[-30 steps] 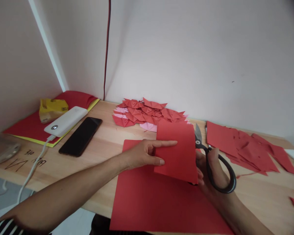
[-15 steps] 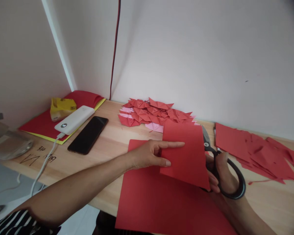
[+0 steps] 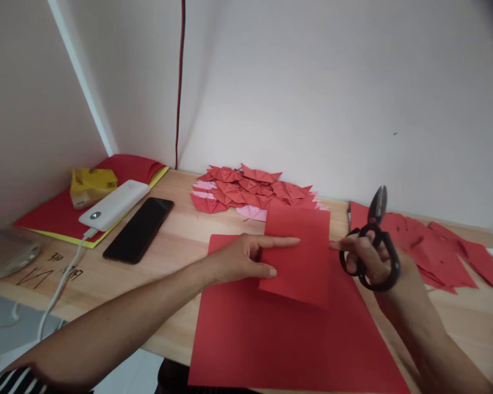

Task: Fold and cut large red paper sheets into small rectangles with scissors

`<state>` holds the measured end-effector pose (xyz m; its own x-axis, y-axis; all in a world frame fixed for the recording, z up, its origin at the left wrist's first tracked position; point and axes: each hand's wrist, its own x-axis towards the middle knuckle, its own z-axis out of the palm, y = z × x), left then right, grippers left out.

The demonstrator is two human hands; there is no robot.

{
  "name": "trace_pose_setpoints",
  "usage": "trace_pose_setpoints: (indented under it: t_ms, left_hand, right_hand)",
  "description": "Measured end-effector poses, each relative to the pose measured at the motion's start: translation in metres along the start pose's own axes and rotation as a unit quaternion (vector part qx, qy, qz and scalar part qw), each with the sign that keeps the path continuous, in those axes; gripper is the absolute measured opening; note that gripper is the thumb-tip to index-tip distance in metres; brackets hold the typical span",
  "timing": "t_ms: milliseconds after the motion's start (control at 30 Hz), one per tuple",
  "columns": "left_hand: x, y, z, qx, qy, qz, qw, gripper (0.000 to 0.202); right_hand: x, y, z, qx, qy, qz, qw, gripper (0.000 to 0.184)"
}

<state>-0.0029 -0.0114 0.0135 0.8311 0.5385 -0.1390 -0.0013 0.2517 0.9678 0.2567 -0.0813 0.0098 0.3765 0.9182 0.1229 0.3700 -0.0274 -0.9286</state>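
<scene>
My left hand [image 3: 246,257] grips a small red sheet of paper [image 3: 298,273] by its left side, index finger and thumb lying on top and the other fingers hidden behind. Black-handled scissors [image 3: 377,210] sit in my right hand [image 3: 372,257], blades together and pointing up, clear of the paper. A fingertip of that hand reaches the right edge of the small sheet. Beneath it a larger red sheet [image 3: 287,350] lies flat on the wooden table [image 3: 164,312].
Folded red and pink paper pieces [image 3: 250,189] are heaped by the wall. Cut red paper [image 3: 431,251] lies at the right. On the left are a phone [image 3: 139,230], a white power bank [image 3: 114,205] with a cable, a yellow packet [image 3: 93,186] and coloured sheets [image 3: 49,210].
The scissors have come away from the small sheet's right edge and turned upward in my right hand, their blades now together. My left hand keeps its grip on the paper.
</scene>
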Motion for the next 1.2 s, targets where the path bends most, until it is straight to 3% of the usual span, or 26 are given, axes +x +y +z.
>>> trace_pose_setpoints:
  t_ms: [100, 367, 567, 700, 867, 1033, 1200]
  left_hand:
    - [0.0, 0.002, -0.001, 0.018, 0.003, 0.005, 1.0, 0.062]
    - [0.004, -0.002, -0.002, 0.037, 0.04, 0.041, 0.998, 0.058]
    - [0.005, -0.007, 0.003, 0.183, 0.129, 0.084, 0.971, 0.05]
    - [0.004, -0.007, 0.007, 0.204, 0.164, 0.079, 0.962, 0.051]
    - [0.007, -0.01, 0.006, 0.129, 0.142, 0.143, 0.971, 0.064]
    - [0.011, -0.01, 0.008, -0.114, 0.151, 0.147, 0.971, 0.094]
    - [0.007, -0.01, 0.011, -0.163, 0.082, -0.004, 0.983, 0.042]
  right_hand:
    - [-0.007, -0.002, 0.004, -0.092, -0.019, 0.015, 0.995, 0.038]
    - [-0.018, -0.011, 0.022, -0.068, -0.101, 0.066, 0.99, 0.035]
    - [-0.02, -0.014, 0.025, -0.097, -0.13, 0.07, 0.984, 0.031]
    - [-0.023, -0.014, 0.027, -0.086, -0.124, 0.06, 0.987, 0.031]
    - [-0.019, -0.01, 0.027, -0.064, -0.116, 0.058, 0.989, 0.029]
    - [-0.015, -0.011, 0.025, -0.061, -0.095, 0.04, 0.993, 0.028]
    - [-0.016, -0.012, 0.025, -0.043, -0.126, 0.059, 0.989, 0.027]
